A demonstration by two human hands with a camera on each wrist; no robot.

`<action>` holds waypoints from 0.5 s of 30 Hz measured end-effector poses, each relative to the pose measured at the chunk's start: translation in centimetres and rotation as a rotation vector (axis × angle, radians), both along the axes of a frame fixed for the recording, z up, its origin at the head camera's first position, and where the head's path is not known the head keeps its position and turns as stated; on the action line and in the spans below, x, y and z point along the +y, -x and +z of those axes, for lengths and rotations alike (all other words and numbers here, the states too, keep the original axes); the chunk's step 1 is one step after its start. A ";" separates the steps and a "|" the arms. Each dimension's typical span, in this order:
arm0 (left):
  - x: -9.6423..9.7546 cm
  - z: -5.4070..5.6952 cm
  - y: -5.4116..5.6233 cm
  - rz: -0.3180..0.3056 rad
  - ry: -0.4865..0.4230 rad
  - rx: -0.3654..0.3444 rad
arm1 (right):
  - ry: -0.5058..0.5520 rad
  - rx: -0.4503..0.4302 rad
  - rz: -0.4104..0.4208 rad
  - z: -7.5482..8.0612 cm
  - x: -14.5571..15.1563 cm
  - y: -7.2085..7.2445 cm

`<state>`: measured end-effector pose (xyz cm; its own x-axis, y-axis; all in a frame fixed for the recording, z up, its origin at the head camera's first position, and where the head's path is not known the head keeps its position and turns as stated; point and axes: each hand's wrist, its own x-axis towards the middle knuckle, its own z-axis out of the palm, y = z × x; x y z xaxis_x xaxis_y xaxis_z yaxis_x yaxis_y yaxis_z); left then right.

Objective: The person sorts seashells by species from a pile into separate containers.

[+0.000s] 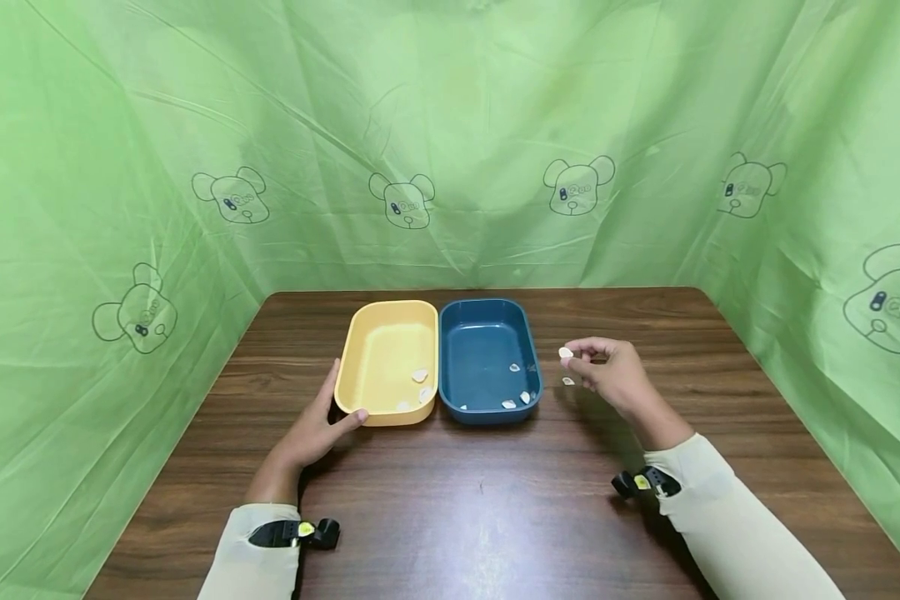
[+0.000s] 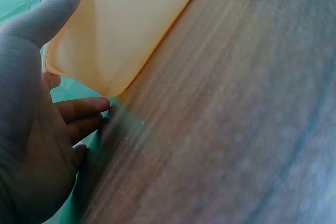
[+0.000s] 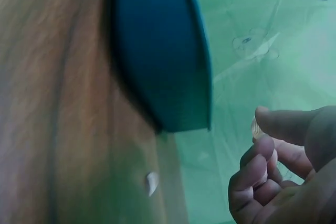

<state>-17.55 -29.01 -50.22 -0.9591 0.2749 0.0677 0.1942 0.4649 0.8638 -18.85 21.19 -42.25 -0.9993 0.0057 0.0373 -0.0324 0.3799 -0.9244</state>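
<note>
Thumb and fingertip of my right hand (image 1: pixel 613 375) pinch a small white seashell (image 1: pixel 566 352), to the right of the blue tray (image 1: pixel 476 354). The ribs of that shell (image 3: pixel 255 128) show in the right wrist view. Below the hand, another shell (image 1: pixel 567 382) lies on the table. My left hand (image 1: pixel 317 432) holds the yellow tray (image 1: pixel 386 358) by its near left corner, thumb over the rim and fingers along the outer side. Several shells (image 1: pixel 420 376) are in the front right part of the yellow tray. Several more shells (image 1: pixel 525 397) lie toward the front of the blue one.
Both trays stand side by side on a dark wooden table (image 1: pixel 480 492), with their long sides together. Green cloth (image 1: pixel 480 242) printed with bear heads hangs behind the table and along both sides. Each wrist wears a black strap with a small camera (image 1: pixel 325 534).
</note>
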 end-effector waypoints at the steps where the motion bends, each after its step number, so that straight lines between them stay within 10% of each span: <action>1: 0.0 0.0 0.0 0.000 0.001 -0.001 | 0.001 0.007 -0.007 0.2 -0.3 0.1; 15: -0.1 -0.1 0.1 -0.002 0.006 -0.007 | 0.076 0.034 0.032 2.1 -4.8 0.9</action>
<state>-17.63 -29.12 -50.36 -0.9590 0.2771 0.0589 0.1886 0.4696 0.8625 -19.72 16.36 -40.16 -0.9972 -0.0217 0.0717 -0.0749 0.3067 -0.9489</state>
